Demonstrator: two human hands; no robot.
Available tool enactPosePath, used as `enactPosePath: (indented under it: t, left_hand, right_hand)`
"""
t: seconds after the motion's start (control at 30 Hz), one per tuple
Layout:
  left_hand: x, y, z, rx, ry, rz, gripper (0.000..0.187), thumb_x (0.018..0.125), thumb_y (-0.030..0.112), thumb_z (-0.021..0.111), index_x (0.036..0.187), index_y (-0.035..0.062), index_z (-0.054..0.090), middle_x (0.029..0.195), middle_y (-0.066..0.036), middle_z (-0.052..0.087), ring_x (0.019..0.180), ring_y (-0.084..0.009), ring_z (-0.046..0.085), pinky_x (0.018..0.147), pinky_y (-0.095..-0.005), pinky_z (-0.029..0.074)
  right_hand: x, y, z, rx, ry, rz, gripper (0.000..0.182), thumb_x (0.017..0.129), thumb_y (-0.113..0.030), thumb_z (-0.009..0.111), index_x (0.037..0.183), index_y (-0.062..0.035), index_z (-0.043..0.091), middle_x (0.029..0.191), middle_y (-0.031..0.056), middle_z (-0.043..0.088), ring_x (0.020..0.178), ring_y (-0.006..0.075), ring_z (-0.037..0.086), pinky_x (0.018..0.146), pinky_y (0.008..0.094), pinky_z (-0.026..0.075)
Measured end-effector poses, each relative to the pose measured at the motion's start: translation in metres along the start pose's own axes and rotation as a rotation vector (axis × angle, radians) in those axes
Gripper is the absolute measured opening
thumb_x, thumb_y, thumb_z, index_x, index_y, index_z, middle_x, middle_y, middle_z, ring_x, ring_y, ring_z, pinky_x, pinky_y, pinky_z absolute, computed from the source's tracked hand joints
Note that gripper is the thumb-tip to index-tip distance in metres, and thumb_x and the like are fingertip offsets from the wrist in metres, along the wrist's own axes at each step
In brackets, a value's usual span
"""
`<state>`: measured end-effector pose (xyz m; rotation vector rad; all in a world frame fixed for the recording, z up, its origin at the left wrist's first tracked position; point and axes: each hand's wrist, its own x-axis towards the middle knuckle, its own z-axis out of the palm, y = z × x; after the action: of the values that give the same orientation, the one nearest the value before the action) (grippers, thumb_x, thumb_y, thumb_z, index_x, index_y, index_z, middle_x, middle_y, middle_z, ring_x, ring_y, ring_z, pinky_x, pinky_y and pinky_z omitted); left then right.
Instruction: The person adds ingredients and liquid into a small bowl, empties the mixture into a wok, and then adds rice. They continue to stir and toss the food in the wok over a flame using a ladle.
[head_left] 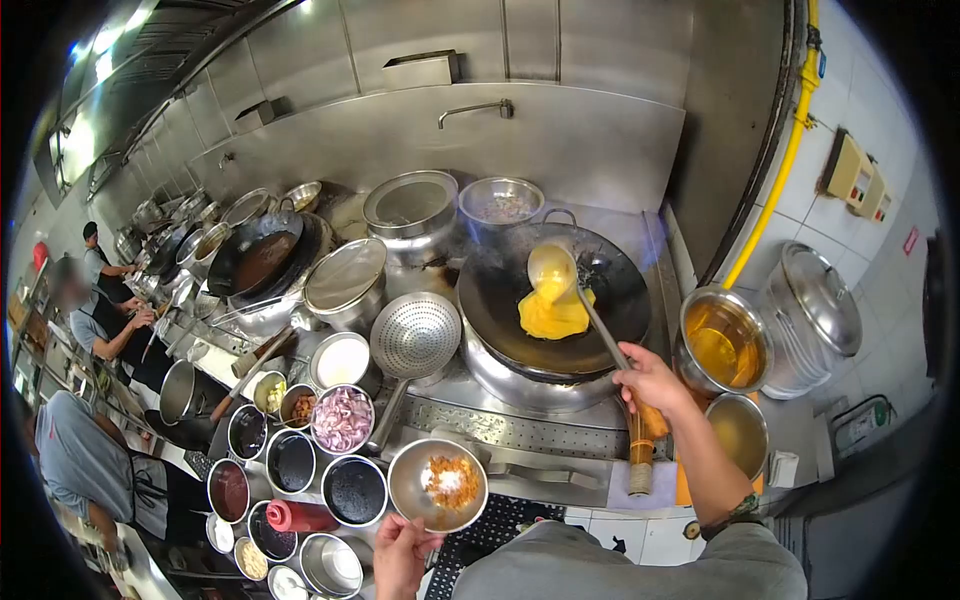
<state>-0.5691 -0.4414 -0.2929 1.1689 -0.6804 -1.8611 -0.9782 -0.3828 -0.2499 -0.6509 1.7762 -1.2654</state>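
Note:
My right hand [648, 380] grips the wooden-ended handle of a ladle [552, 268], its bowl tipped over the black wok [490, 320]. Yellow beaten egg [556, 316] runs from the ladle and spreads on the wok's bottom. With thumb and fingers, my left hand [402, 552] pinches the near rim of a small metal bowl [407, 487]. Inside it lie orange-brown bits [457, 480] and a white powder. Right of the wok stands a metal pot [727, 350] with yellow liquid in it.
Left of the wok, a perforated strainer [416, 335] rests near a container of sliced shallots [342, 419]. Several sauce containers [291, 461] and a red squeeze bottle [300, 516] crowd the left. A faucet [477, 112] juts from the back wall. Co-workers [110, 470] stand far left.

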Motion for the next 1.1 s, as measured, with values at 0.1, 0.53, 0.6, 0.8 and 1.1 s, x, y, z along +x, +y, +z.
enactPosePath:
  t: [0.1,0.53,0.6,0.8,1.1]
  left_hand:
    - [-0.003,-0.005,-0.016,0.029,0.013,-0.001,0.009,0.086,0.0,0.052,0.08,0.0047,0.049,0.066,-0.008,0.059,0.058,-0.0218,0.066,0.052,-0.0287,0.058]
    - [0.017,0.001,-0.028,0.023,-0.011,0.058,0.01,0.085,-0.001,0.055,0.079,0.0049,0.049,0.068,-0.01,0.062,0.059,-0.0213,0.066,0.052,-0.0278,0.057]
    - [0.019,-0.001,-0.026,0.043,-0.01,0.035,0.01,0.085,-0.001,0.054,0.079,0.0048,0.049,0.069,-0.011,0.062,0.06,-0.0216,0.066,0.052,-0.0277,0.057]
    - [0.024,0.008,-0.007,0.061,-0.054,0.029,0.011,0.085,-0.001,0.055,0.077,0.0047,0.049,0.069,-0.01,0.061,0.062,-0.0207,0.066,0.053,-0.026,0.057]
    - [0.093,0.027,0.076,0.229,-0.125,0.118,0.016,0.084,0.003,0.059,0.074,0.0043,0.048,0.072,-0.008,0.058,0.06,-0.0159,0.06,0.062,-0.0265,0.055]
  right_hand:
    - [-0.015,0.007,-0.001,0.088,-0.047,0.032,0.057,0.08,0.001,0.054,0.134,-0.0033,0.035,0.076,0.0063,0.055,0.048,0.0118,0.051,0.04,0.0271,0.045]
    - [-0.016,0.014,-0.007,-0.099,-0.023,0.016,0.06,0.08,0.0,0.055,0.136,-0.0034,0.035,0.075,0.0063,0.056,0.049,0.0118,0.051,0.04,0.0275,0.044]
    - [-0.001,0.011,0.014,-0.162,0.049,0.002,0.06,0.08,0.0,0.054,0.136,-0.0036,0.035,0.074,0.0063,0.055,0.049,0.0117,0.051,0.04,0.0276,0.044]
    - [-0.008,0.011,-0.01,-0.011,-0.125,0.073,0.061,0.079,0.0,0.053,0.137,-0.006,0.036,0.073,0.0052,0.056,0.048,0.011,0.051,0.038,0.0263,0.042]
    - [0.006,0.019,-0.003,-0.19,0.069,-0.028,0.063,0.079,-0.002,0.052,0.139,-0.0031,0.031,0.08,0.0104,0.059,0.049,0.0153,0.054,0.04,0.0302,0.043]
